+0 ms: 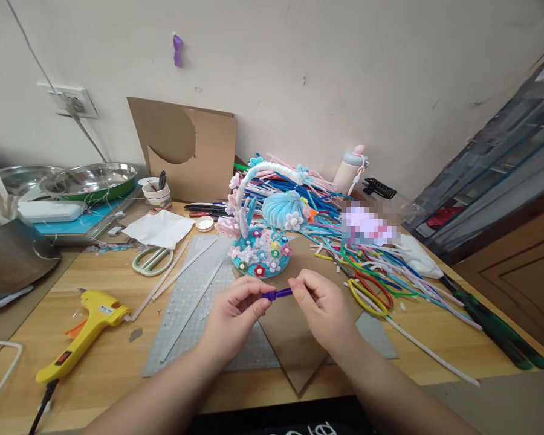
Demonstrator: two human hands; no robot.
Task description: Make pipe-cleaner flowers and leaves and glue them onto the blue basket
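Note:
Between my two hands stretches a short purple pipe cleaner point(282, 293), looped or coiled at its left end. My left hand point(238, 305) pinches the coiled end between thumb and forefinger. The other end is pinched by my right hand point(320, 308). Just beyond the hands stands a fuzzy blue basket point(260, 269) covered with small flowers, its white handle point(272, 166) arching over it. A pleated light-blue fuzzy piece point(283, 211) with a white flower sits behind it. Under my hands lie brown cardboard point(294, 344) and a grey cutting mat point(185, 302).
A yellow glue gun point(86, 329) with a glue stick in it lies at left, near light-green-handled scissors point(153, 261). Yellow-and-orange-handled scissors point(367, 297) and many pipe cleaners point(326, 211) spread at right. A metal pot point(16, 254) and a bottle point(350, 169) stand farther out.

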